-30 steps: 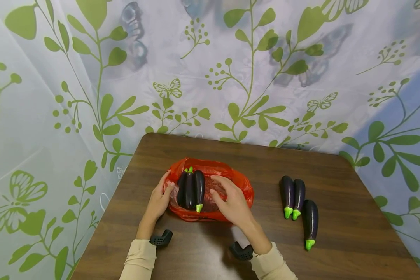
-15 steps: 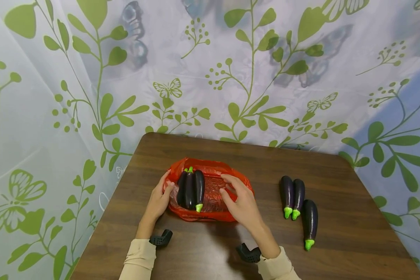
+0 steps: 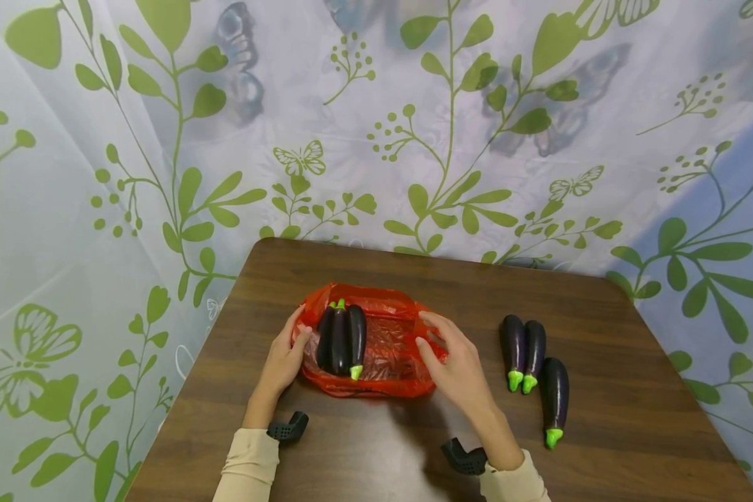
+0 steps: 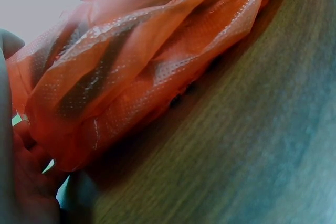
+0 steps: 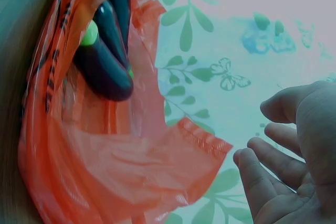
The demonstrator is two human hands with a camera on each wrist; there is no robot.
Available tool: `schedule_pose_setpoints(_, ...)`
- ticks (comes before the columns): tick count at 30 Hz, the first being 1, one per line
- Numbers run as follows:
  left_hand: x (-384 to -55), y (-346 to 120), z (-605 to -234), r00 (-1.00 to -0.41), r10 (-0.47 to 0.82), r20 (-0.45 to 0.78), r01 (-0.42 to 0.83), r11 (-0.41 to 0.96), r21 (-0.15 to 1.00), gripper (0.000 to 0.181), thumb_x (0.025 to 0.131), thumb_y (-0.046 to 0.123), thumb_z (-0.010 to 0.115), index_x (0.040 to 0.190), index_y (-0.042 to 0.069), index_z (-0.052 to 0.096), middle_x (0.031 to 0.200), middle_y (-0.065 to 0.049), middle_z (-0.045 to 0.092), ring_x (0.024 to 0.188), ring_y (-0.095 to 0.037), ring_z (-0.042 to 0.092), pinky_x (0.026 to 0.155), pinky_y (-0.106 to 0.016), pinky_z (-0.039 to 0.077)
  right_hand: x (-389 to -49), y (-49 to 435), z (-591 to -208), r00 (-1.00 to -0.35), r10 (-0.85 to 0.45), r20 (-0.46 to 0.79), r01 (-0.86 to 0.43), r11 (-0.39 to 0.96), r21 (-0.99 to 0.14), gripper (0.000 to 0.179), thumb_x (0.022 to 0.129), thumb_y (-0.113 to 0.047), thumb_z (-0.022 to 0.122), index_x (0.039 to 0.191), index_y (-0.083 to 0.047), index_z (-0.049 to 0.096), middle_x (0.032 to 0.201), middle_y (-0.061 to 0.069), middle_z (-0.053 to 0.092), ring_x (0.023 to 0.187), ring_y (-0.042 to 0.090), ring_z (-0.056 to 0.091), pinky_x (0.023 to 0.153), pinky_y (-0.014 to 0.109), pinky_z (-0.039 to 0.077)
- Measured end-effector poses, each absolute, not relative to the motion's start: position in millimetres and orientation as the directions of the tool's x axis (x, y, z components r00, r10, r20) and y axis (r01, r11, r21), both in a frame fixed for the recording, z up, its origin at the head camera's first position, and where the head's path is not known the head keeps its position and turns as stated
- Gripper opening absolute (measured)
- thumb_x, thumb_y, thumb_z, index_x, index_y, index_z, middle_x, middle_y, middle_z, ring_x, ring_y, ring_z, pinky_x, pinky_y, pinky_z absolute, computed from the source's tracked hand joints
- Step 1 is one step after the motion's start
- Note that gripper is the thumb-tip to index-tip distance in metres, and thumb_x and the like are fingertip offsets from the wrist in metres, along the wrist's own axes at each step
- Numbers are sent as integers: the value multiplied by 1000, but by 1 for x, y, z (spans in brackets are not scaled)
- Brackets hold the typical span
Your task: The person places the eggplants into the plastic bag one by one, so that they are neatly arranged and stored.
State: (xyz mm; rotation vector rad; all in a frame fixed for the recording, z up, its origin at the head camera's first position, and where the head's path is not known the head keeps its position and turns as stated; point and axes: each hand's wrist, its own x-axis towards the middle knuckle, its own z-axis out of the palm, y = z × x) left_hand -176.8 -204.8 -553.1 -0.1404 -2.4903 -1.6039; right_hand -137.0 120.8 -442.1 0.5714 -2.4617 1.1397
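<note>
A red plastic bag (image 3: pixel 385 338) lies with its mouth spread wide on the table. In its left half are three dark purple eggplants (image 3: pixel 339 341) side by side, with green stem ends. My left hand (image 3: pixel 285 359) holds the bag's left rim, thumb over the edge and fingers outside; the left wrist view shows those fingers (image 4: pixel 37 166) behind the red film. Over the bag's right end is my right hand (image 3: pixel 461 366), fingers loosely bent. In the right wrist view that hand stands apart from the bag's raised flap (image 5: pixel 199 140), holding nothing.
Three more eggplants lie on the table right of the bag: two side by side (image 3: pixel 523 352) and one nearer the front (image 3: pixel 555 397). The brown wooden table (image 3: pixel 414 460) ends at a leaf-patterned curtain (image 3: pixel 351 153) behind and on the left. Both wrists carry black camera mounts (image 3: pixel 464 458).
My right hand has moved right, from near the eggplants in the bag to the bag's right end, uncovering more of the inside. The left hand keeps its place.
</note>
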Motion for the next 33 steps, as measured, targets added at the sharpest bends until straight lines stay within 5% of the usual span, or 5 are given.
schedule_pose_setpoints(16,-176,-206,-554,-984,-15,175,153,414,897,56,109,40,48,160,18,37,160,-18,43,145,-43,44,118,-64,32,-133,145,-443,-839,-147,524,-505,571,-648,44,91,2,75,133,1,63,131,13,66,115,35,69,93,43,56)
schedule_pose_setpoints(24,-177,-205,-554,-984,-16,177,155,418,895,56,109,40,48,160,18,37,160,-19,43,144,-44,45,118,-64,32,-130,160,-446,-841,-108,531,-481,600,-639,46,89,4,75,133,-1,65,134,12,66,118,32,67,98,16,49)
schedule_pose_setpoints(33,-177,-205,-551,-987,-14,160,139,418,898,57,109,41,49,160,19,37,159,-20,44,143,-44,45,118,-64,32,-126,182,-449,-847,-68,527,-444,634,-633,46,89,4,75,134,-1,64,137,16,64,120,32,65,98,9,45)
